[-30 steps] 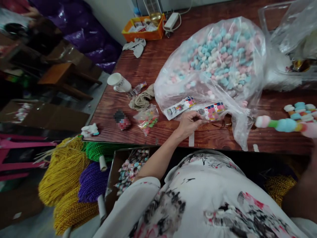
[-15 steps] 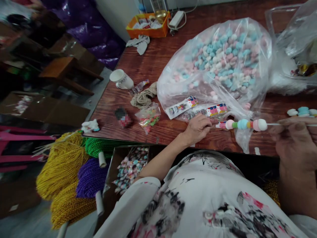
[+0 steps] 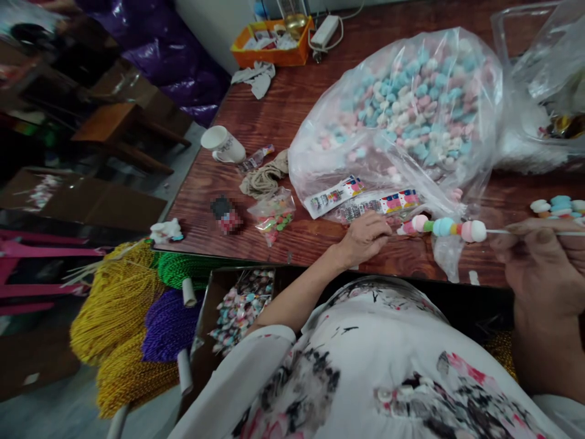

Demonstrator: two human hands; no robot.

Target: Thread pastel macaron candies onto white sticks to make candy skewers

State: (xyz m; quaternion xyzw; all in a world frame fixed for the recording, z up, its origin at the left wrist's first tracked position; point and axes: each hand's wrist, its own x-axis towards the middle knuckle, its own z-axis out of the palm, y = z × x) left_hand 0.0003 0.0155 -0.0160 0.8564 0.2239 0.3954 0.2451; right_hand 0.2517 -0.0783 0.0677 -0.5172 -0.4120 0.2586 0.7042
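My right hand [image 3: 543, 256], at the right edge, is closed around the white stick of a marshmallow skewer [image 3: 442, 227]. Pink, blue and white marshmallows with small green and orange pieces between them are threaded along it, and its far end points left. My left hand [image 3: 368, 235] is closed, its fingers pinching a clear printed wrapper [image 3: 403, 228]. The leftmost pink marshmallow lies against the wrapper's end; whether it is inside I cannot tell. Just above my left hand lie more printed wrappers [image 3: 381, 206] on the table.
A large clear bag [image 3: 411, 103] of marshmallows covers much of the table [image 3: 274, 122]. Several marshmallows [image 3: 560, 206] lie by my right hand. To the left are a mug [image 3: 223, 145], a small candy bag [image 3: 274, 219] and a cloth [image 3: 267, 178]. Below stands a box of wrapped sweets [image 3: 242, 311].
My right hand has shifted slightly left, bringing the marshmallow skewer closer to my left hand and the wrapper. My left hand stays almost where it was.
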